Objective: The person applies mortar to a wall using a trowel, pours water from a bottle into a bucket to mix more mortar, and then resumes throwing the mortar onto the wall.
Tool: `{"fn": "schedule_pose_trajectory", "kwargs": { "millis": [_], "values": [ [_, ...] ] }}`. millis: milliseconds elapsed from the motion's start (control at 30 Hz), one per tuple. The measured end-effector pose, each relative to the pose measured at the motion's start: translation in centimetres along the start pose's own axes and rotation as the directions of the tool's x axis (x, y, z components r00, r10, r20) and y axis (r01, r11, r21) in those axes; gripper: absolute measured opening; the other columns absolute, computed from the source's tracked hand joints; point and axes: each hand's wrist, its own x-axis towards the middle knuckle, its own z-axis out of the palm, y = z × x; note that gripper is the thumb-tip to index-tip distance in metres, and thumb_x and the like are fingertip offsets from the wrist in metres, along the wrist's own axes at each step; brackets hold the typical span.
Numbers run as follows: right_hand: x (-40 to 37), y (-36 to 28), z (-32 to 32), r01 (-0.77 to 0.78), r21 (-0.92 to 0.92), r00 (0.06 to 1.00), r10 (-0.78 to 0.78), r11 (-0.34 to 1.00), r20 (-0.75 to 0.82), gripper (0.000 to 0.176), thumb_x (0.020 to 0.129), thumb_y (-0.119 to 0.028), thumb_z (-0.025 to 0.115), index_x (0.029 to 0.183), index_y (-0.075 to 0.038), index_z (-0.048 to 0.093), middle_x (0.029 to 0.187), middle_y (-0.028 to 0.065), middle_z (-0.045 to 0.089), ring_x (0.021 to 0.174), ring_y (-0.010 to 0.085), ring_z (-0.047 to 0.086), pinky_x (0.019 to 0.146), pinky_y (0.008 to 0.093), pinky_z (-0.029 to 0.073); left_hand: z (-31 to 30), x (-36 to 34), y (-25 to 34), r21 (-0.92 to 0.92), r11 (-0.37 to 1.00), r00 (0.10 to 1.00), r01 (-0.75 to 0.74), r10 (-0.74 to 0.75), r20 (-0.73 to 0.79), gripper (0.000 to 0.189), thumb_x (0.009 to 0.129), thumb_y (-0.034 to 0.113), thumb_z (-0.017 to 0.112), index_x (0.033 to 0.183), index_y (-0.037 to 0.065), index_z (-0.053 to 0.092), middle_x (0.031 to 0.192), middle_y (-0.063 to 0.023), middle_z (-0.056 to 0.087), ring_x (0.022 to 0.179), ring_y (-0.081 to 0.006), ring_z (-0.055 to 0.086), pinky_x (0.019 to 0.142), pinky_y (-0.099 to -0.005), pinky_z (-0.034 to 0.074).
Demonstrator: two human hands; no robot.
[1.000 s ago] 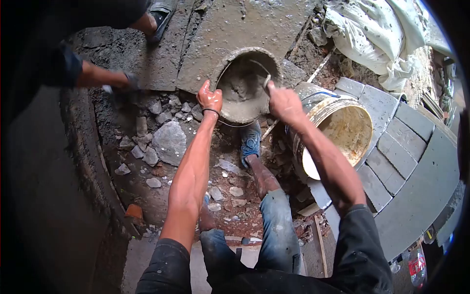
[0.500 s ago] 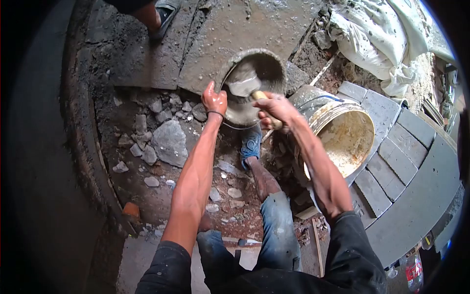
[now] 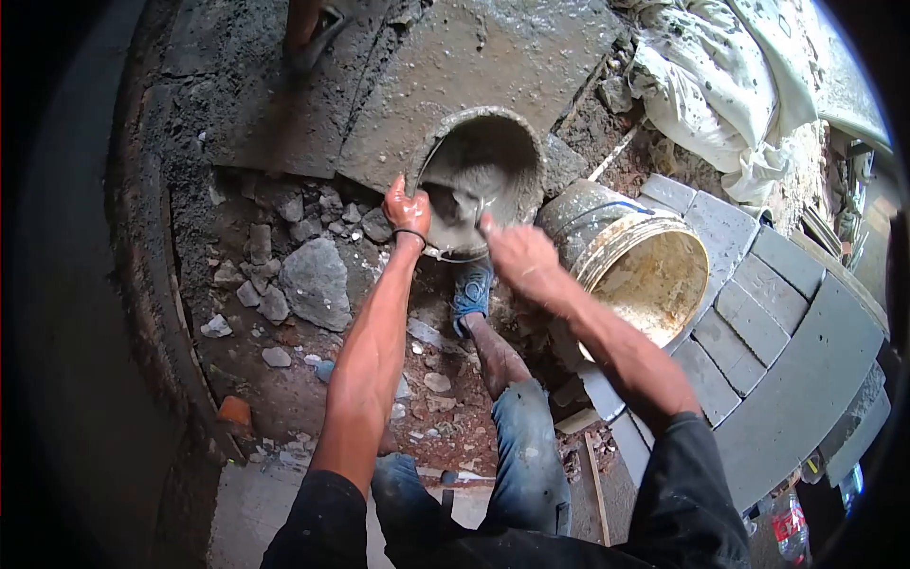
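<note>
A mortar-smeared bucket point(image 3: 536, 152) is tipped with its mouth toward me, wet grey mortar point(image 3: 474, 180) inside it. Closed on the bucket's left rim is my left hand point(image 3: 408, 211), its fingers wet. My right hand point(image 3: 521, 254), a little blurred, grips a trowel at the bucket's lower right edge. The trowel's blade is down in the mortar and mostly hidden, and my hand covers the handle. Beneath the bucket shows my blue shoe point(image 3: 471, 289).
A second bucket point(image 3: 592, 223), crusted inside, lies tilted at the right beside stacked grey paving slabs point(image 3: 754, 303). Broken stones point(image 3: 318, 283) lie on the left. White sacks point(image 3: 706, 81) are at the upper right. Another person's foot point(image 3: 318, 33) stands on the wet slab point(image 3: 408, 104) above.
The trowel blade, in plain view inside the bucket before, has sunk into the mortar. My right hand has turned over and moved slightly down. My left hand still holds the rim.
</note>
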Motion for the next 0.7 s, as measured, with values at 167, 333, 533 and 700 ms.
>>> {"fn": "schedule_pose_trajectory", "kwargs": {
  "millis": [167, 333, 533, 700],
  "values": [
    [3.3, 5.5, -0.6, -0.198, -0.177, 0.952, 0.146, 0.964, -0.269, 0.032, 0.084, -0.005, 0.039, 0.114, 0.006, 0.041, 0.067, 0.0178, 0.06, 0.06, 0.0302, 0.063, 0.045, 0.0386, 0.051, 0.9, -0.1, -0.8, -0.122, 0.991, 0.999, 0.049, -0.051, -0.014, 0.046, 0.06, 0.006, 0.054, 0.102, -0.012, 0.052, 0.091, -0.0238, 0.06, 0.087, -0.0262, 0.058, 0.081, -0.0313, 0.043],
    [4.3, 5.3, 7.9, -0.039, 0.37, 0.933, 0.166, 0.928, -0.32, 0.037, 0.07, -0.006, 0.054, 0.106, 0.003, 0.045, 0.067, 0.0227, 0.058, 0.052, 0.0307, 0.058, 0.044, 0.0398, 0.045, 1.6, -0.3, 1.1, -0.237, 0.971, 0.999, -0.021, 0.012, -0.038, 0.038, 0.06, 0.004, 0.053, 0.096, -0.01, 0.053, 0.087, -0.0218, 0.06, 0.082, -0.0265, 0.058, 0.078, -0.0318, 0.043],
    [3.2, 1.2, 4.8, -0.407, 0.885, 0.901, 0.255, 0.225, 0.35, 0.045, 0.064, 0.0, 0.059, 0.108, 0.0, 0.047, 0.063, 0.0073, 0.053, 0.042, 0.0121, 0.048, 0.037, 0.0262, 0.038, 0.4, -2.5, 2.5, -0.128, 0.98, 0.988, 0.151, -0.151, 0.011, 0.069, 0.059, 0.003, 0.057, 0.125, 0.002, 0.038, 0.111, -0.0201, 0.054, 0.103, -0.0302, 0.052, 0.089, -0.0349, 0.04],
    [2.9, 1.7, 3.7, -0.39, 0.901, 0.919, 0.144, 0.19, 0.368, 0.064, 0.067, -0.001, 0.058, 0.127, -0.003, 0.036, 0.062, 0.0062, 0.052, 0.041, 0.0102, 0.047, 0.032, 0.0248, 0.037, -1.4, -0.8, 1.8, 0.065, 0.987, 0.919, 0.149, -0.162, 0.359, 0.088, 0.063, 0.005, 0.054, 0.139, 0.029, 0.017, 0.102, -0.0187, 0.059, 0.084, -0.033, 0.06, 0.076, -0.0365, 0.045]
  ]
}}
